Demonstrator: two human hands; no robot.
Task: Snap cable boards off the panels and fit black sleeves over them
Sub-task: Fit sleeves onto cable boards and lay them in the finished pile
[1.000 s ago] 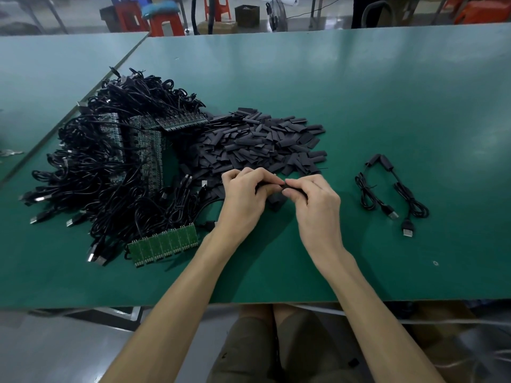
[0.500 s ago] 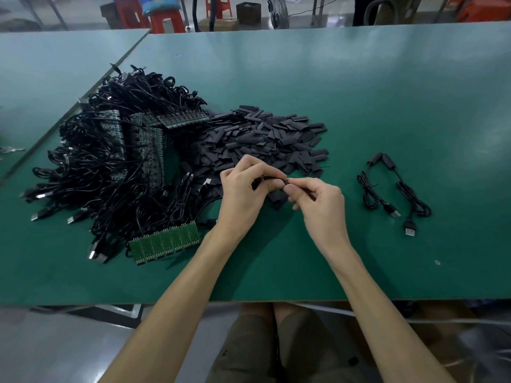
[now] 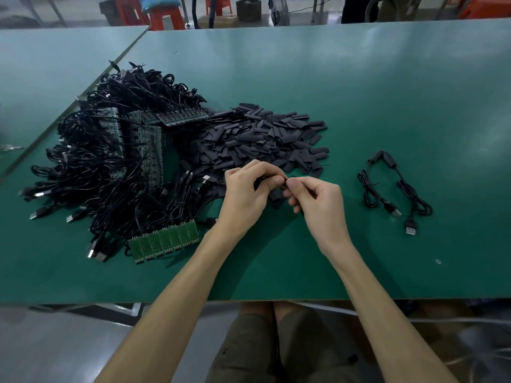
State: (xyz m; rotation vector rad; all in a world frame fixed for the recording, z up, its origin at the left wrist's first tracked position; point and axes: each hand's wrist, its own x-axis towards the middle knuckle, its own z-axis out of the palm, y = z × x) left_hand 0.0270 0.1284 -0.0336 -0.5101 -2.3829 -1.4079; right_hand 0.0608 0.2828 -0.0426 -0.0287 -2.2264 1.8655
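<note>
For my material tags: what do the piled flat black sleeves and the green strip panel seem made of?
Flat black sleeves: probably soft matte plastic tubing; dull, flattened, no glare. Green strip panel: rigid circuit-board laminate, likely; semi-gloss green, metal pins along edges.

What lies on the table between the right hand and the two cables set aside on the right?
Nothing visible: only bare table separates the right hand from the two cables. The sleeve pile lies farther back, off that path. The left hand shares the pinch on a small black piece.
</note>
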